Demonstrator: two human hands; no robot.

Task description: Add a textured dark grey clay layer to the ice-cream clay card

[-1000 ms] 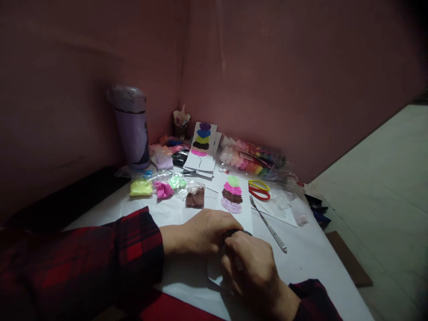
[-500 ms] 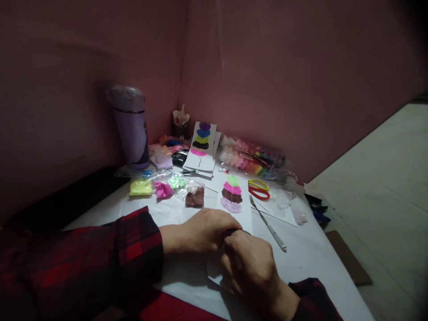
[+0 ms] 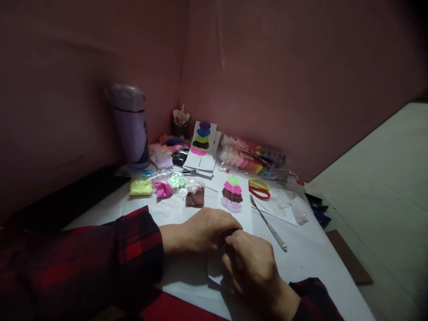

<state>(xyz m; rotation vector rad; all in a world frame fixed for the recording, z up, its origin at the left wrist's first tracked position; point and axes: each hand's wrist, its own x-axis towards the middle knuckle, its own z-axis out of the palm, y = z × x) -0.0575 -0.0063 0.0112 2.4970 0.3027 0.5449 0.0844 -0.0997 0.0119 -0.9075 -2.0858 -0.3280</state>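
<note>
My left hand (image 3: 209, 228) reaches in from the left, its fingers curled and touching my right hand (image 3: 252, 258). Both hands are closed over the lower part of a white card (image 3: 246, 218). A dark patch shows between the fingertips, but what they hold, if anything, is hidden. Above the hands, the card carries textured clay layers (image 3: 232, 195) in green, pink, brown and lilac. A fork (image 3: 272, 229) lies just right of the card. Behind my left hand sits a packet of brown clay (image 3: 195, 197).
Yellow clay (image 3: 140, 187) and pink clay (image 3: 163, 189) lie at the left. Scissors (image 3: 259, 189) with yellow and red handles rest beyond the fork. A second decorated card (image 3: 201, 156), bagged clays (image 3: 245, 158) and a purple tumbler (image 3: 131, 133) stand near the walls.
My hands stay almost in place, fingers still curled together. A dark edge beyond my right knuckles is no longer visible. Objects on the table have not moved.
</note>
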